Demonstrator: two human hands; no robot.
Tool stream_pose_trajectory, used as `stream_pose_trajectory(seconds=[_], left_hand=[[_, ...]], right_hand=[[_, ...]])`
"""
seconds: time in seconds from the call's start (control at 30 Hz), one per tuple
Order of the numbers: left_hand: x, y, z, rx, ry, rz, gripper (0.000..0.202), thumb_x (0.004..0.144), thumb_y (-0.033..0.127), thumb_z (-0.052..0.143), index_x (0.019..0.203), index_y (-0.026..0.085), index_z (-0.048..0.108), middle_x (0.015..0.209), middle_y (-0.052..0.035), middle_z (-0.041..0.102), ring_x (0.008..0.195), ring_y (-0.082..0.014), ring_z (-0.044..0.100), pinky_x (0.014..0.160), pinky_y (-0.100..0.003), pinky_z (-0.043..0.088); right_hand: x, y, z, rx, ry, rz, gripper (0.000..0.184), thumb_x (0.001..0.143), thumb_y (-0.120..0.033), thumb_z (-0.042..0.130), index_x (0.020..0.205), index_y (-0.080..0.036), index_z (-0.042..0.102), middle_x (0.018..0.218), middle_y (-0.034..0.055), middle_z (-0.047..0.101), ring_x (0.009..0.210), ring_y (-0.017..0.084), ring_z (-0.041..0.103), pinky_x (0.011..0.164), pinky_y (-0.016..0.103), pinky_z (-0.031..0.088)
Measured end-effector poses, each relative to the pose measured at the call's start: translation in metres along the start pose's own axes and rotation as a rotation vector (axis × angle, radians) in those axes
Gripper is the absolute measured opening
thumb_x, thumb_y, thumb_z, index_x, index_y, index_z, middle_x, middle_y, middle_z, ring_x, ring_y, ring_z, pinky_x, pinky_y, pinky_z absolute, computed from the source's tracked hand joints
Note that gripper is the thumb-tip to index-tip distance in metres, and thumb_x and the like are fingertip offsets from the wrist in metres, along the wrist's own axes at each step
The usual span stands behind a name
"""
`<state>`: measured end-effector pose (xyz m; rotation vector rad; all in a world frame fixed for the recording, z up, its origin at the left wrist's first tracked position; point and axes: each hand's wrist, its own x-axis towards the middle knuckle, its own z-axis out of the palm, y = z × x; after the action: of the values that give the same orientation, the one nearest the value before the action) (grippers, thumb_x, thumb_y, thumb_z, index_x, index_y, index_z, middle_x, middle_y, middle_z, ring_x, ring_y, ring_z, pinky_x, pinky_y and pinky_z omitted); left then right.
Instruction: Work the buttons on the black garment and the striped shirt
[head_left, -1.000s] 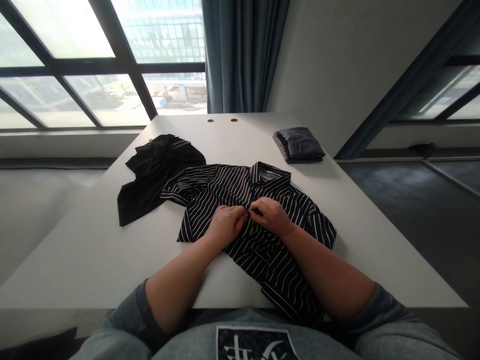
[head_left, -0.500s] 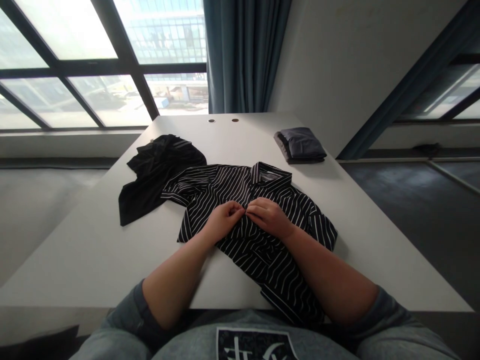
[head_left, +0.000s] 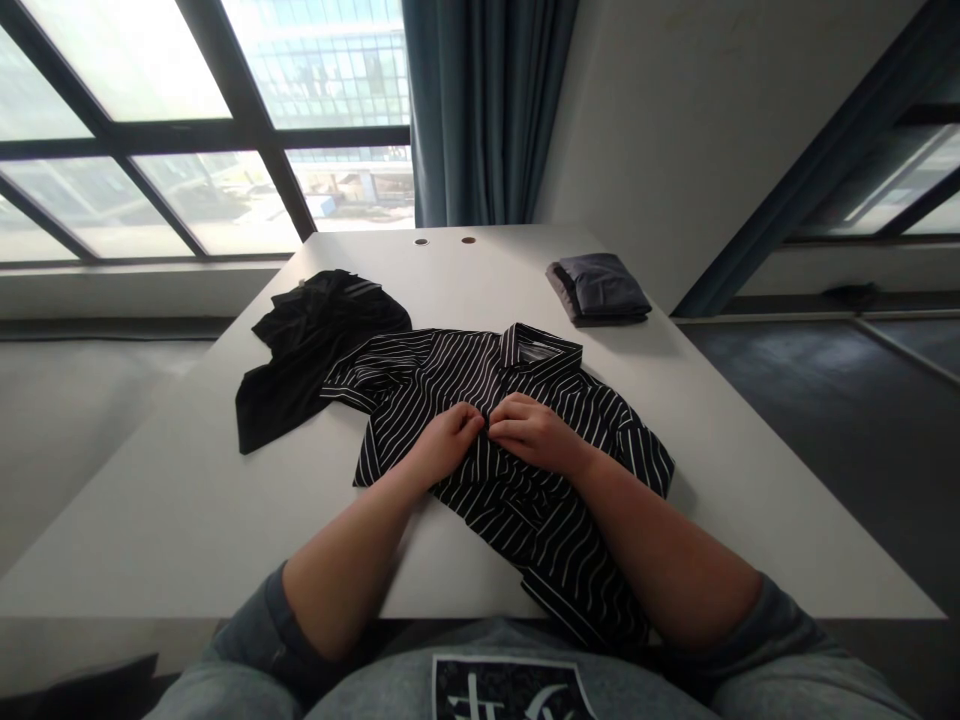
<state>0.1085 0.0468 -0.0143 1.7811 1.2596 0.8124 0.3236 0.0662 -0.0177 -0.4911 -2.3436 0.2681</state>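
Observation:
A black shirt with white stripes [head_left: 457, 375] lies spread on the white table, its collar pointing away from me and its lower part bunched toward the front edge. My left hand [head_left: 452, 437] is closed in a pinch on the shirt's front placket, below the collar. Close beside it, my right hand [head_left: 536, 432] pinches the same front edge, fingertips nearly meeting those of the left. Whatever small part of the placket sits between the fingertips, perhaps a button, is too small to make out.
A crumpled black garment [head_left: 307, 345] lies at the left, touching the striped sleeve. Folded grey and dark clothes [head_left: 600, 288] are stacked at the far right of the white table [head_left: 225, 540]. Two round holes pierce the far end. Windows and a blue curtain [head_left: 487, 110] stand behind.
My fingertips have drawn slightly apart at the placket, the left hand shifting a little. The shirt and other clothes lie as before.

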Motion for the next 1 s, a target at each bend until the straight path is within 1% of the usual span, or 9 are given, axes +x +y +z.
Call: stream_pose_trajectory(seconds=[0.2,0.47,0.6,0.77,0.87,1.0], left_hand=[[0.0018,-0.0020,-0.0002,-0.094,0.013,-0.003,0.020,0.099,0.034,0.053,0.086,0.021,0.061,0.084,0.0007,0.067,0.081,-0.0156,0.061,0.079,-0.027,0.048],[0.0026,-0.0053,0.0019,-0.130,0.036,0.016,0.018,0.099,0.033,0.054,0.087,0.021,0.060,0.084,0.0010,0.064,0.082,-0.0153,0.059,0.080,-0.027,0.047],[0.0018,-0.0044,0.0022,-0.116,0.046,0.021,0.017,0.099,0.031,0.055,0.087,0.021,0.059,0.083,0.0013,0.061,0.081,-0.0153,0.057,0.079,-0.028,0.045],[0.0010,-0.0033,0.0027,-0.111,0.051,0.029,0.016,0.099,0.030,0.055,0.086,0.020,0.060,0.083,0.0013,0.061,0.080,-0.0151,0.057,0.077,-0.027,0.045],[0.0012,-0.0052,0.0043,-0.118,0.069,0.033,0.011,0.097,0.027,0.058,0.088,0.020,0.060,0.081,0.0018,0.060,0.077,-0.0145,0.056,0.075,-0.027,0.045],[0.0005,-0.0060,0.0065,-0.169,0.096,0.032,0.003,0.093,0.022,0.062,0.093,0.020,0.060,0.080,0.0029,0.059,0.075,-0.0136,0.056,0.073,-0.027,0.045]], right_hand=[[-0.0001,-0.0003,0.0007,0.038,0.032,0.037,0.014,0.100,-0.017,0.061,0.097,-0.025,0.071,0.099,0.0057,0.073,0.097,0.022,0.064,0.090,0.042,0.057],[-0.0018,0.0010,0.0032,0.071,0.103,0.101,0.015,0.095,-0.011,0.061,0.095,-0.025,0.067,0.097,0.0050,0.075,0.096,0.022,0.067,0.091,0.043,0.058],[-0.0041,0.0033,0.0067,0.096,0.153,0.105,0.019,0.092,-0.007,0.061,0.097,-0.024,0.067,0.095,0.0043,0.074,0.093,0.021,0.068,0.087,0.041,0.059],[-0.0054,0.0049,0.0093,0.072,0.193,0.159,0.018,0.093,-0.012,0.066,0.105,-0.024,0.069,0.094,0.0050,0.073,0.091,0.022,0.068,0.085,0.041,0.059],[-0.0058,0.0054,0.0097,0.082,0.183,0.173,0.013,0.093,-0.014,0.067,0.100,-0.025,0.069,0.092,0.0044,0.073,0.089,0.022,0.067,0.085,0.042,0.058],[-0.0056,0.0036,0.0091,0.163,0.183,0.257,0.011,0.092,-0.014,0.066,0.096,-0.024,0.069,0.091,0.0039,0.072,0.089,0.021,0.067,0.084,0.040,0.057]])
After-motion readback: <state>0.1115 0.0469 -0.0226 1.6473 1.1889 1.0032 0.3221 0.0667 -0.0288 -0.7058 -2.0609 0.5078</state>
